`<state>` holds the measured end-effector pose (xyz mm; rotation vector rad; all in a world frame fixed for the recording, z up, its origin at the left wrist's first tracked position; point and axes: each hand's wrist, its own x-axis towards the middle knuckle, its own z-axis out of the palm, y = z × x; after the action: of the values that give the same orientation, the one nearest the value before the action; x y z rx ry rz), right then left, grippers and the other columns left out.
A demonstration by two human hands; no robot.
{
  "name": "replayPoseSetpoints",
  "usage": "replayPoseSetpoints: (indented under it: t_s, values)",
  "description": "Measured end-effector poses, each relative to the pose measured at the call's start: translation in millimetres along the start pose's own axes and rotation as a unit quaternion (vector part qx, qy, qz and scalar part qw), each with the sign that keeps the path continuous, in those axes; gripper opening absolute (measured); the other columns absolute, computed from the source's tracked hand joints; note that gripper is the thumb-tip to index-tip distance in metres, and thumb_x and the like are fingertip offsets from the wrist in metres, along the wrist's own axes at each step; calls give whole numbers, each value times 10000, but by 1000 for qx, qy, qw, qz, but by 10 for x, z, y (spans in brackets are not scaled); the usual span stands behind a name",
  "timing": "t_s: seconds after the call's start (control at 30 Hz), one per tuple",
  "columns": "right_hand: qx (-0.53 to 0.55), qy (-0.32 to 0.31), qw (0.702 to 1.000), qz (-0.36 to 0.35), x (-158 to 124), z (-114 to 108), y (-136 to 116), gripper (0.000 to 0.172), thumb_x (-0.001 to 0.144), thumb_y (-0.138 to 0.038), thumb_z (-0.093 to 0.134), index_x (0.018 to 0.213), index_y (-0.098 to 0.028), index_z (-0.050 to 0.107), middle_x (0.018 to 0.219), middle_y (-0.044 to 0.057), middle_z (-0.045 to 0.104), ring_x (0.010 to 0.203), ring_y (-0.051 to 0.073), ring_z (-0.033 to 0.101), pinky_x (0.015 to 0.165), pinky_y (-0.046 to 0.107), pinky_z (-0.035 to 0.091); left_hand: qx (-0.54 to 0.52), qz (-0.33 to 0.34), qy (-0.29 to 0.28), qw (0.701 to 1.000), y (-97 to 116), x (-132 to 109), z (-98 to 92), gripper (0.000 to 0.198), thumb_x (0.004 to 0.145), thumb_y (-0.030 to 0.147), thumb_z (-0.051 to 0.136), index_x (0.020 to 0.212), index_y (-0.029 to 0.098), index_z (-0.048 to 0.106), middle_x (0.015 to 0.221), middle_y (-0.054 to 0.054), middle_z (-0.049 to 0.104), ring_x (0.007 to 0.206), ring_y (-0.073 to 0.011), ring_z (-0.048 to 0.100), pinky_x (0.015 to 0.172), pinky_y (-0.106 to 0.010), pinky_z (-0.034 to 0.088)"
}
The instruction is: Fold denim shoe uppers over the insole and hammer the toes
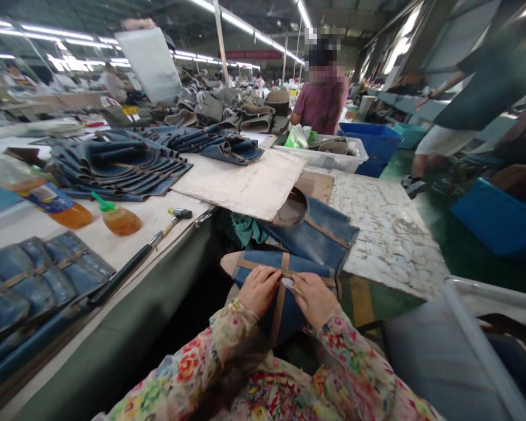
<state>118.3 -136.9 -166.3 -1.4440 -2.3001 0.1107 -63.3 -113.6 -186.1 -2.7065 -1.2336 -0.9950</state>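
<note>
A blue leather piece (307,262) with tan bands crossing over it rests at my lap, its pointed end to the left. It looks like a boot upper. My left hand (259,290) is closed, fingertips pressed on the leather by the crossing of the bands. Close beside it, my right hand (315,298) pinches at the same crossing. A small white thing (288,282) shows between the fingertips; its kind is unclear. Just beyond lies a second blue piece (318,231) with a tan band, partly beneath a pale board (245,181).
On the left table are a hammer (179,214), a green-capped bottle (118,216), a larger bottle (65,207) and stacked blue pieces (127,166). A grey bin (425,345) stands at right. Blue crates (499,216) and other people (319,96) are farther off.
</note>
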Motion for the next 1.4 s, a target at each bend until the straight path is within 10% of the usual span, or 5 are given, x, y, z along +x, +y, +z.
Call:
replayPoseSetpoints:
  t_s: [0.43,0.77,1.13,1.4]
  values:
    - [21,-16,999,33,163,-8,-145,310,799,-77,409,1026,-151,606,981,86,597,960,196,520,887,328,456,-5,-42,-125,991,-1,151,-152,234,871,203,395,904,161,623,893,-74,615,850,-196,543,758,-355,472]
    - [94,86,980,152,-538,-209,635,289,821,-249,438,1027,-173,625,1024,95,627,946,198,585,856,359,493,55,-169,-13,984,-640,-273,-382,317,849,342,396,1011,206,632,1056,-74,608,979,-233,548,882,-402,444]
    - [373,120,876,283,-315,-153,600,444,747,-465,542,1062,-162,627,1036,73,655,983,246,599,918,433,440,-131,-383,69,912,-1025,-490,-252,476,737,452,481,1124,181,538,1189,-93,548,1143,-252,502,1018,-406,377]
    - [340,70,924,160,280,-838,-41,336,790,-305,471,1056,-180,633,989,62,664,914,201,611,857,344,451,-287,-508,111,804,-1010,-545,-91,534,815,550,374,1215,209,468,1282,-75,504,1191,-248,466,879,-347,500]
